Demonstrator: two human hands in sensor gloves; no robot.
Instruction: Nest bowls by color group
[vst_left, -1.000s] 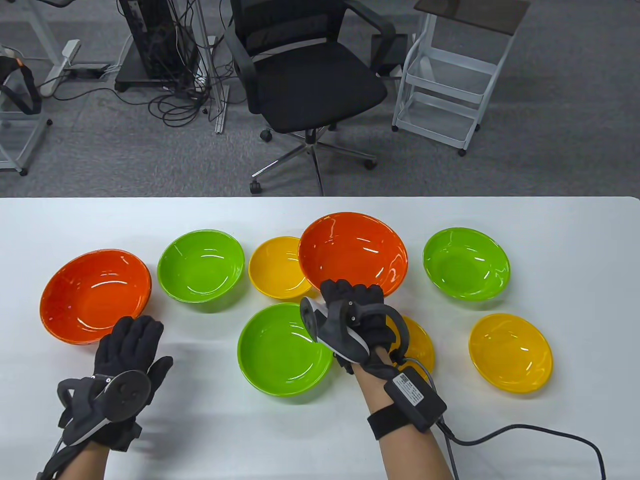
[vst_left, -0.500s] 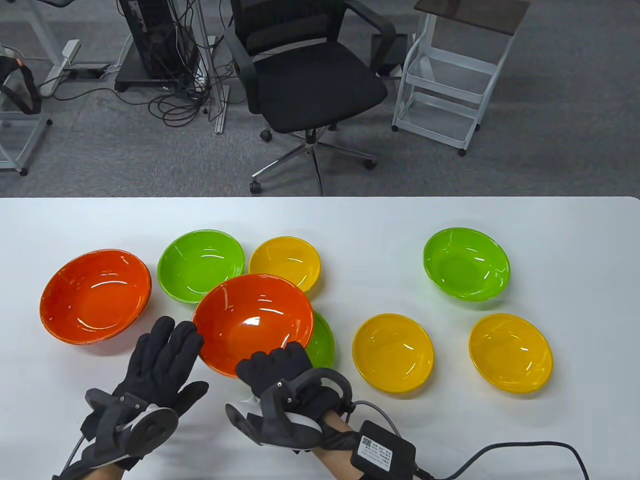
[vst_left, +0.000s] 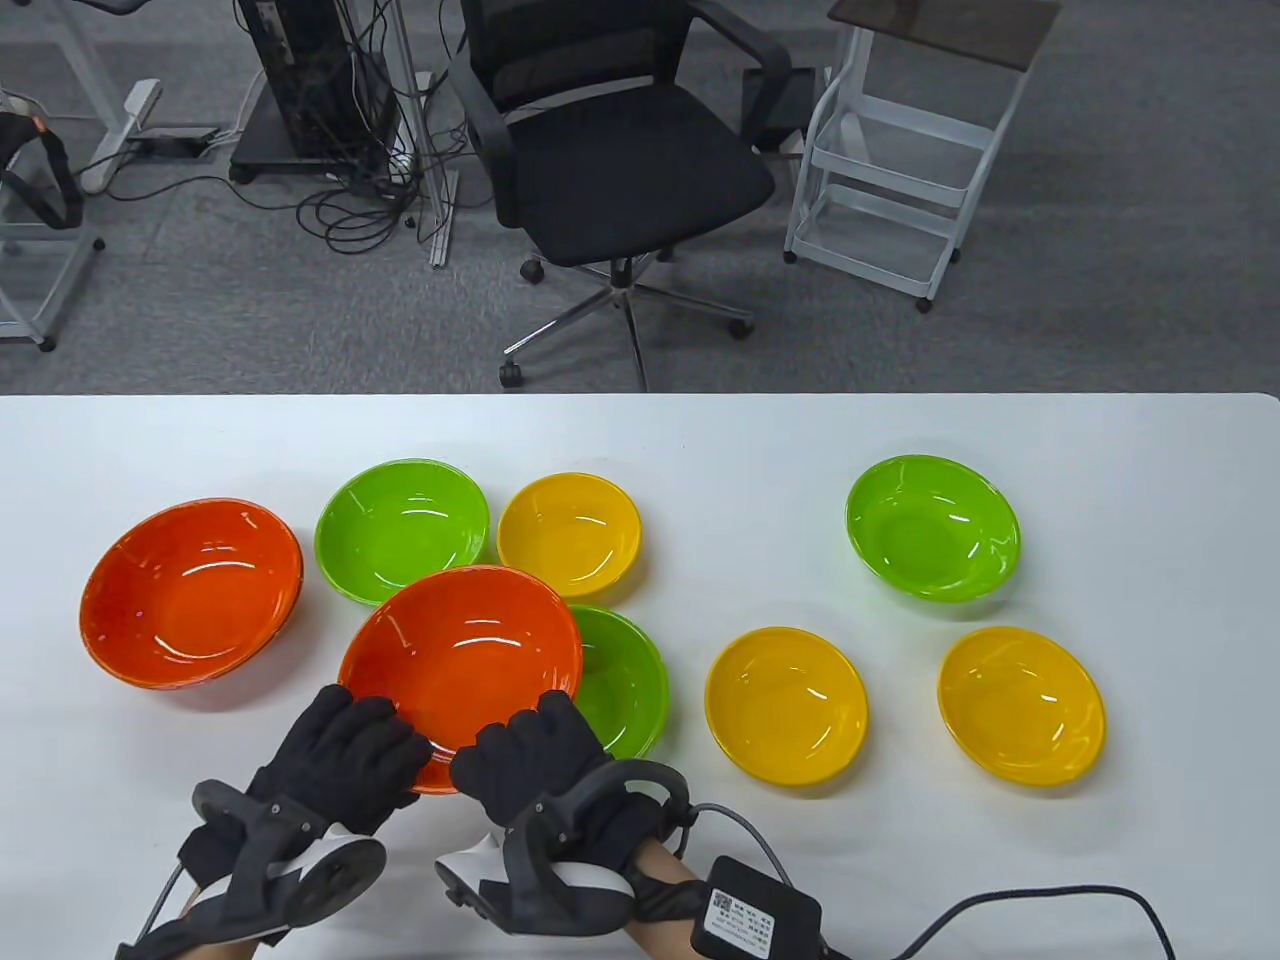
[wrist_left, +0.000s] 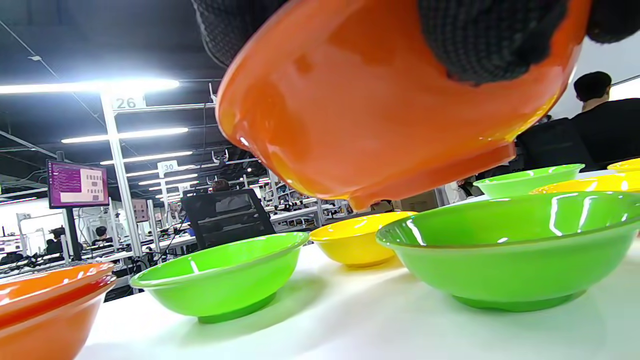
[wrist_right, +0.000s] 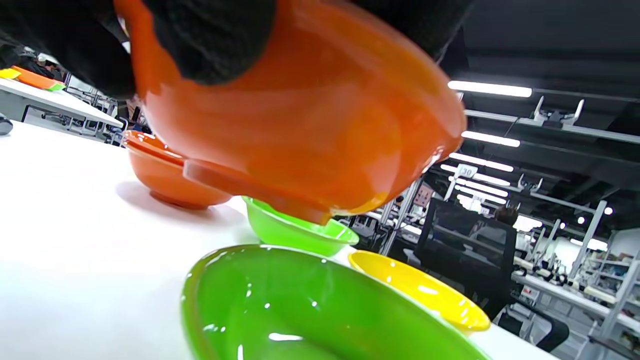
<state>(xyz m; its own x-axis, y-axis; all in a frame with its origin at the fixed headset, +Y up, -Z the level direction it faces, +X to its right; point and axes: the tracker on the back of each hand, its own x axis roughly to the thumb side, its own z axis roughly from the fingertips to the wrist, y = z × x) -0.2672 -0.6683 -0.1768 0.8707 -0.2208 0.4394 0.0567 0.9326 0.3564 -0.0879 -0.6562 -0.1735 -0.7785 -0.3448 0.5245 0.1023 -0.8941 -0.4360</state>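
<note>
Hands (vst_left: 345, 755) (vst_left: 535, 765) side by side, both gripping raised orange bowl (vst_left: 465, 650), apparently tilted

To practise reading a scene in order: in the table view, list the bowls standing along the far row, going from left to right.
orange bowl → green bowl → yellow bowl → far-right green bowl. The held orange bowl and the nearer bowls are left out.

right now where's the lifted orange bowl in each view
Table view: glossy orange plastic bowl at lower centre-left, held by the left hand and right hand.
Left wrist view: top centre, seen from below.
Right wrist view: upper centre-left.
Shared landmark: green bowl beneath it.
</note>
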